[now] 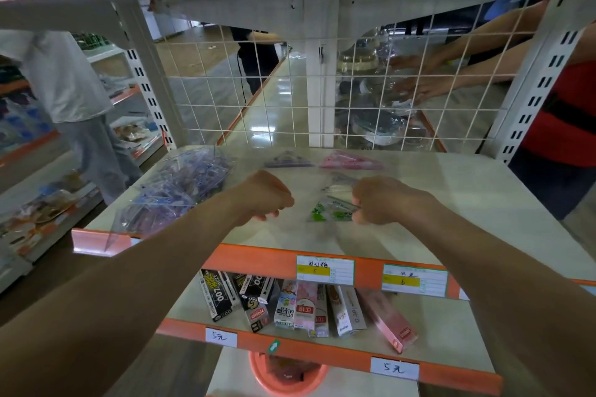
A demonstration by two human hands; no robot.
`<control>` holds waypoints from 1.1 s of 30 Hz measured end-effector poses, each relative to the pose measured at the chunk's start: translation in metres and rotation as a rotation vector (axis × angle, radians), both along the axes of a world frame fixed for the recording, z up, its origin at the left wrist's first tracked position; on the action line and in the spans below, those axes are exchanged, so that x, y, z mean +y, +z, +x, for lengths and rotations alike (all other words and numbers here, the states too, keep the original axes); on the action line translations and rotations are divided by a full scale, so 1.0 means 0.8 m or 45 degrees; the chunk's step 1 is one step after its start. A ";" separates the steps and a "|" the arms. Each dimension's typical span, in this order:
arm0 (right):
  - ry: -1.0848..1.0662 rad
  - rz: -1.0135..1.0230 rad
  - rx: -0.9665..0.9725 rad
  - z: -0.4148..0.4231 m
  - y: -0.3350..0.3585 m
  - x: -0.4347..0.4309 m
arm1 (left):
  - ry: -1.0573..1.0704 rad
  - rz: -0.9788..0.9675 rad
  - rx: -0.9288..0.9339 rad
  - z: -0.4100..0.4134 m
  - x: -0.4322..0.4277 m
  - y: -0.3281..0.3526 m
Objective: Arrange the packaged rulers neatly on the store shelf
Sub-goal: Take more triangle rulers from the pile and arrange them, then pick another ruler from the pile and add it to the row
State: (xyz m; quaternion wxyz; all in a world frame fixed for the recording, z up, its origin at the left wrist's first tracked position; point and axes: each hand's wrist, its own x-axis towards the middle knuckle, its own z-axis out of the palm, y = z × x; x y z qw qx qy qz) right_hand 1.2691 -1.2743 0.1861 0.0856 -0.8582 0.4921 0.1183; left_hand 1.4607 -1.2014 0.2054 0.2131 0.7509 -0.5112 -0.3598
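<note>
Right hand point(382, 200) pinching ruler pack point(332, 211), left hand point(266, 196) beside

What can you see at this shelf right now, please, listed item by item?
Clear plastic ruler packets with blue-purple print: loose pile, top shelf, left.
Purple triangle-ruler packet: one, back centre.
Pink ruler packet: one, right of the purple one.
Green-printed clear ruler packet: one, centre.
Cream shelf with orange edge: one, under the packets.
Boxed stationery: several, black, white, pink, lower shelf.
White wire grid: one, behind.
Orange tub: one, bottom.
Left hand: curled, nothing seen in it.
Right hand: pinches the green-printed packet.
</note>
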 end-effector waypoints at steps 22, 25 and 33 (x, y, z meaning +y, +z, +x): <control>0.046 -0.076 -0.021 0.018 0.018 0.003 | 0.003 -0.127 -0.091 0.022 0.010 0.001; 0.094 -0.132 -0.237 0.049 0.019 0.011 | 0.059 -0.187 -0.204 0.044 0.020 0.001; 0.170 0.178 -0.692 0.167 0.011 0.040 | 0.362 -0.250 -0.240 0.147 0.066 0.011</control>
